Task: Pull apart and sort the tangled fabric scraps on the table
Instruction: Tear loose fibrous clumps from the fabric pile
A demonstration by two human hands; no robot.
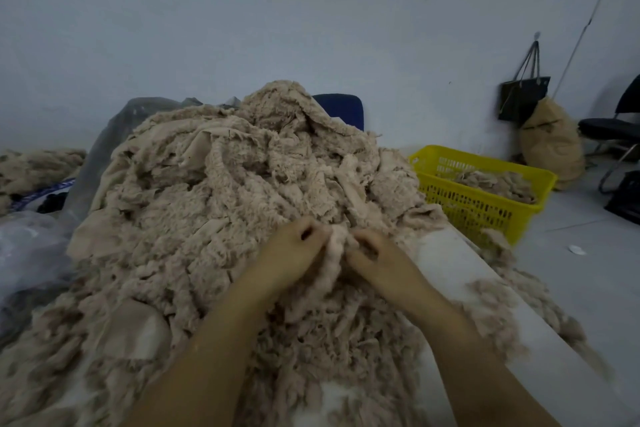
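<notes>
Beige fleecy fabric scraps (221,204), soft and light, likely snag; left hand (294,253) and right hand (375,258) both pinch one scrap (337,243) mid-worktop.

Beige fabric scraps (214,204), yellow basket (485,204) (latticed)

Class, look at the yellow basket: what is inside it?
Beige scraps lie inside the basket, piled toward its right end. Its floor and anything beneath the scraps are hidden by them and by the near wall.
</notes>
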